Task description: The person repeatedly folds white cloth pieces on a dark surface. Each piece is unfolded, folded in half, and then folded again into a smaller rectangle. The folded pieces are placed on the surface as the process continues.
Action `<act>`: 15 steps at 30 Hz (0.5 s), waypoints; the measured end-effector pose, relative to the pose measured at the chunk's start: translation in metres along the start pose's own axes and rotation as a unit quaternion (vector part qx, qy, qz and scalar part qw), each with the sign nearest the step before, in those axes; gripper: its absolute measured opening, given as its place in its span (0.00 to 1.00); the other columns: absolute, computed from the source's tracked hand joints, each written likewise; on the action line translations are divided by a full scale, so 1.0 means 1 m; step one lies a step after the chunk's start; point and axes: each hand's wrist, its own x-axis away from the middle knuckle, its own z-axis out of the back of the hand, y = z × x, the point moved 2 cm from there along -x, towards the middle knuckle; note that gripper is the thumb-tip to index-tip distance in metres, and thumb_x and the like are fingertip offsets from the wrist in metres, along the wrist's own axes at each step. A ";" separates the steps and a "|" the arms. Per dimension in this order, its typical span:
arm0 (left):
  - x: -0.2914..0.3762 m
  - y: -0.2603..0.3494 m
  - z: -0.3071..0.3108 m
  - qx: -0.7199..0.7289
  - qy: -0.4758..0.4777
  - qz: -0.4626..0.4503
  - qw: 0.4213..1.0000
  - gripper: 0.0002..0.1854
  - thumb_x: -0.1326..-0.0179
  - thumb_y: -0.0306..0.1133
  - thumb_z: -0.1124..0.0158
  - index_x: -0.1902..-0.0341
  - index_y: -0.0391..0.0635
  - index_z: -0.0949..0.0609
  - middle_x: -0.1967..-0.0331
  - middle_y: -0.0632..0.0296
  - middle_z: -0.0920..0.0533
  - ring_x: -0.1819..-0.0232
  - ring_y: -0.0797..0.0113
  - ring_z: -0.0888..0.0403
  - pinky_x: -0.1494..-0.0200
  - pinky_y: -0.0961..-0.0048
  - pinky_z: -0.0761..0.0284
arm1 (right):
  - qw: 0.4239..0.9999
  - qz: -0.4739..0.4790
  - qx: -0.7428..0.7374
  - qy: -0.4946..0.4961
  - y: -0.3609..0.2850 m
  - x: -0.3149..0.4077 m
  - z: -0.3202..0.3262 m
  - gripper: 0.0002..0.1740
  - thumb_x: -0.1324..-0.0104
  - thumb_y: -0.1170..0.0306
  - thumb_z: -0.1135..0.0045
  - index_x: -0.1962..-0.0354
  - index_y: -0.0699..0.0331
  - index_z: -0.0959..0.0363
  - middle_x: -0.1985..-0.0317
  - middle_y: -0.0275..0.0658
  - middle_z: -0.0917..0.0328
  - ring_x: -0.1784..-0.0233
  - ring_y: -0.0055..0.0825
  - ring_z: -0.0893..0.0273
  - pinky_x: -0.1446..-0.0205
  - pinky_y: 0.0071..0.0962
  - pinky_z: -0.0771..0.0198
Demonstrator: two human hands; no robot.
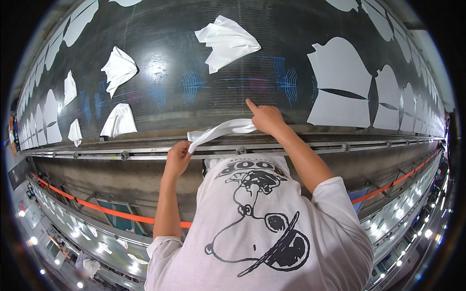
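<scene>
A white fabric piece (222,129) is stretched between my two hands over the near edge of a long dark table (171,32). My left hand (179,155) pinches its left end, just above the metal rail. At the other end, my right hand (267,118) grips the cloth, with the index finger pointing out over the tabletop. Ahead of my hands, blue printed marks (285,82) and fine ruled lines show on the dark surface. A crumpled white fabric piece (229,43) lies farther back.
Flat white cut panels (340,72) line the table on the right. To the left lie more loose white pieces (119,69) and another near the edge (119,120). A metal rail (309,148) with knobs runs along the front. An orange strip (109,211) and another long table (98,251) are behind me.
</scene>
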 end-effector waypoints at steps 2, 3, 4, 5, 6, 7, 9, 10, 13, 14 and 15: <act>0.001 0.000 -0.002 -0.006 0.003 -0.003 1.000 0.12 0.35 0.17 0.33 0.49 0.39 0.14 0.64 0.57 0.14 0.64 0.68 0.18 0.57 0.72 0.20 | 0.998 -0.012 0.001 -0.056 0.001 0.001 -0.004 0.45 0.33 0.77 0.50 0.17 0.50 0.44 0.53 0.47 0.12 0.46 0.46 0.14 0.39 0.48 0.23; 0.002 0.000 -0.003 -0.015 0.006 -0.006 1.000 0.13 0.36 0.17 0.33 0.49 0.39 0.14 0.63 0.57 0.14 0.64 0.67 0.18 0.57 0.72 0.20 | 0.997 -0.011 -0.002 -0.074 0.001 0.002 -0.007 0.44 0.33 0.77 0.50 0.18 0.50 0.41 0.52 0.47 0.12 0.45 0.46 0.15 0.39 0.49 0.24; 0.003 -0.001 -0.003 -0.025 0.010 -0.009 1.000 0.13 0.36 0.16 0.34 0.49 0.39 0.14 0.63 0.57 0.13 0.64 0.67 0.17 0.57 0.72 0.20 | 0.998 -0.002 -0.012 -0.060 0.003 0.004 -0.009 0.43 0.32 0.76 0.50 0.19 0.51 0.40 0.51 0.46 0.12 0.45 0.47 0.15 0.39 0.49 0.23; 0.004 -0.002 -0.001 -0.031 0.018 -0.016 0.999 0.13 0.35 0.16 0.33 0.48 0.39 0.14 0.61 0.57 0.13 0.63 0.68 0.16 0.56 0.72 0.20 | 0.999 0.021 -0.029 -0.028 0.006 0.007 -0.010 0.42 0.32 0.76 0.49 0.19 0.52 0.39 0.51 0.45 0.12 0.44 0.48 0.15 0.39 0.48 0.23; 0.005 -0.003 0.000 -0.038 0.026 -0.024 0.999 0.14 0.34 0.16 0.33 0.47 0.39 0.13 0.60 0.58 0.12 0.62 0.70 0.16 0.54 0.73 0.20 | 0.998 0.040 -0.039 0.000 0.012 0.012 -0.011 0.41 0.31 0.75 0.49 0.20 0.53 0.38 0.50 0.45 0.11 0.44 0.48 0.15 0.40 0.48 0.23; 0.006 -0.004 0.001 -0.042 0.033 -0.023 0.998 0.14 0.34 0.16 0.33 0.46 0.40 0.13 0.58 0.58 0.11 0.60 0.72 0.15 0.53 0.74 0.19 | 0.991 0.060 -0.103 0.055 0.020 0.020 -0.012 0.40 0.31 0.74 0.48 0.21 0.54 0.37 0.52 0.44 0.11 0.47 0.47 0.14 0.41 0.46 0.22; 0.005 -0.007 0.005 -0.023 0.057 -0.019 0.998 0.17 0.34 0.14 0.35 0.45 0.41 0.13 0.57 0.57 0.11 0.59 0.71 0.14 0.53 0.73 0.19 | 0.967 0.065 -0.205 0.136 0.040 0.039 -0.014 0.38 0.29 0.72 0.45 0.22 0.56 0.35 0.55 0.42 0.10 0.53 0.45 0.13 0.44 0.41 0.22; 0.004 -0.009 0.007 -0.008 0.064 -0.003 0.998 0.18 0.35 0.13 0.36 0.44 0.41 0.13 0.56 0.57 0.11 0.58 0.70 0.14 0.53 0.73 0.19 | 0.962 0.035 -0.240 0.124 0.054 0.050 -0.014 0.35 0.29 0.71 0.42 0.25 0.59 0.32 0.56 0.42 0.10 0.56 0.41 0.13 0.46 0.38 0.22; 0.000 -0.006 0.015 -0.102 0.083 -0.043 0.990 0.19 0.34 0.12 0.40 0.43 0.41 0.14 0.57 0.58 0.12 0.59 0.71 0.15 0.54 0.73 0.19 | 0.941 -0.084 -0.321 0.062 0.094 0.085 -0.017 0.25 0.28 0.69 0.36 0.35 0.66 0.23 0.60 0.40 0.11 0.61 0.30 0.16 0.52 0.30 0.23; -0.001 -0.003 0.015 -0.089 0.082 -0.066 0.991 0.19 0.34 0.12 0.41 0.43 0.41 0.14 0.58 0.59 0.12 0.61 0.71 0.16 0.55 0.74 0.19 | 0.928 -0.086 -0.356 0.067 0.102 0.097 -0.021 0.22 0.28 0.69 0.35 0.39 0.68 0.21 0.61 0.39 0.11 0.62 0.25 0.17 0.54 0.28 0.24; -0.003 0.000 0.014 -0.072 0.080 -0.080 0.991 0.19 0.33 0.12 0.42 0.43 0.40 0.14 0.58 0.60 0.12 0.62 0.71 0.16 0.55 0.74 0.19 | 0.910 -0.082 -0.399 0.072 0.109 0.108 -0.025 0.18 0.27 0.70 0.34 0.43 0.70 0.18 0.63 0.37 0.12 0.63 0.21 0.19 0.55 0.25 0.25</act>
